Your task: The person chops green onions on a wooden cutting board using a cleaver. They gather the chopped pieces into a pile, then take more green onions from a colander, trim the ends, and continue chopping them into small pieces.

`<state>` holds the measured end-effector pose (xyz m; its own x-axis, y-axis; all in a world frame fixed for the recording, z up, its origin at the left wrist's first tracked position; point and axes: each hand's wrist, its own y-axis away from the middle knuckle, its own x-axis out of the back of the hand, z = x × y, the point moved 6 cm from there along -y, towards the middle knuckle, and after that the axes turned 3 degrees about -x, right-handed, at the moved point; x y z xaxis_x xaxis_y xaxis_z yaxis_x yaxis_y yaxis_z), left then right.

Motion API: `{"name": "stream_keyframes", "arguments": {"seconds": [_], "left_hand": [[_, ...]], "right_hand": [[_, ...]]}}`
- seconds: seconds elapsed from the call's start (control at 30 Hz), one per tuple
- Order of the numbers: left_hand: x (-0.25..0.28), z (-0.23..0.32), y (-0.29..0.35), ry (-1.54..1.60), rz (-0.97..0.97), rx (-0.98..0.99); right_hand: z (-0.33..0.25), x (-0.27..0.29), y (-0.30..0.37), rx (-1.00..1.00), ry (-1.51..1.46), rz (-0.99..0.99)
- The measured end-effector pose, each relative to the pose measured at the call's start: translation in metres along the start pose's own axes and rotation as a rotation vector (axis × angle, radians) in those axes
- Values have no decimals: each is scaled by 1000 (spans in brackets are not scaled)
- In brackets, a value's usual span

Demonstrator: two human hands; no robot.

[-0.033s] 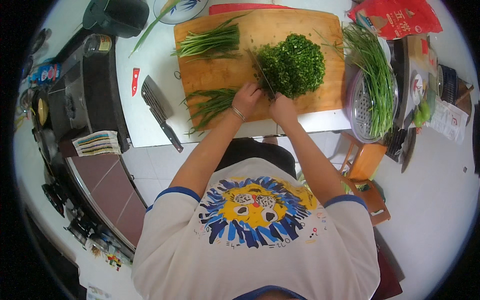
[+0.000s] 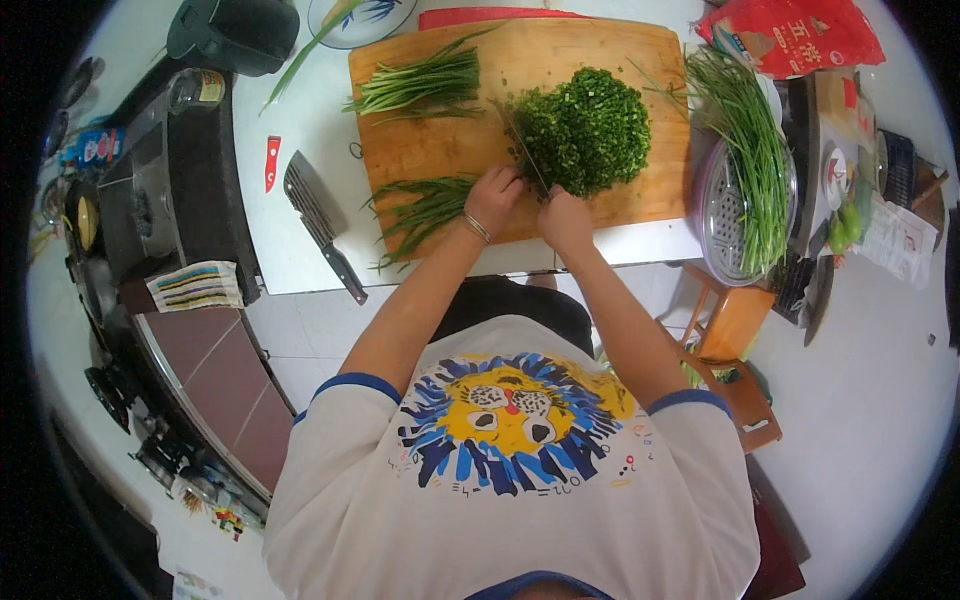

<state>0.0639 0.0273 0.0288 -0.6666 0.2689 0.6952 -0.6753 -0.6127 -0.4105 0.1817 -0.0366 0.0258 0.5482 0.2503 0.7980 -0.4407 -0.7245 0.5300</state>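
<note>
My right hand (image 2: 566,215) is closed round the handle of a knife (image 2: 526,150), whose thin blade points away over the board, between the uncut stalks and the chopped pile. With curled fingers, my left hand (image 2: 494,197) presses a bunch of chives (image 2: 425,212) onto the wooden cutting board (image 2: 625,50), its fingertips close to the blade. To the right of the blade lies a heap of finely chopped chives (image 2: 590,130). Another bunch of uncut chives (image 2: 420,82) rests at the board's far left. The fingertips of both hands are partly hidden.
Left of the board, a slotted cleaver (image 2: 318,222) and a small red-handled item (image 2: 271,165) lie on the white table. Long chives (image 2: 757,165) drape over a colander basin (image 2: 712,215) on the right. A red bag (image 2: 795,35) and a plate (image 2: 345,35) stand behind; a wooden chair (image 2: 735,325) is below.
</note>
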Motion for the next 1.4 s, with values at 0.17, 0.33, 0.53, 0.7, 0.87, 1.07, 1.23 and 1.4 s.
{"name": "stream_keyframes", "arguments": {"seconds": [0.17,0.33,0.53,0.7,0.87,1.07,1.23,1.4], "left_hand": [[8,11,4,-103,63,-56],[-4,3,1,-34,39,20],[-11,-3,-1,-20,52,37],[-3,1,-6,-36,67,-28],[-11,-4,2,9,47,11],[-4,0,-1,-56,47,-35],[-2,3,-2,3,48,10],[-5,-1,-1,4,60,50]], "right_hand": [[-2,7,1,25,-168,57],[5,19,0,49,-206,111],[8,34,23,68,-224,98],[2,36,27,34,-140,34],[1,21,14,34,-95,-15],[-12,15,-4,4,-127,68],[-2,19,-8,82,-297,90],[-2,27,13,51,-233,35]]}}
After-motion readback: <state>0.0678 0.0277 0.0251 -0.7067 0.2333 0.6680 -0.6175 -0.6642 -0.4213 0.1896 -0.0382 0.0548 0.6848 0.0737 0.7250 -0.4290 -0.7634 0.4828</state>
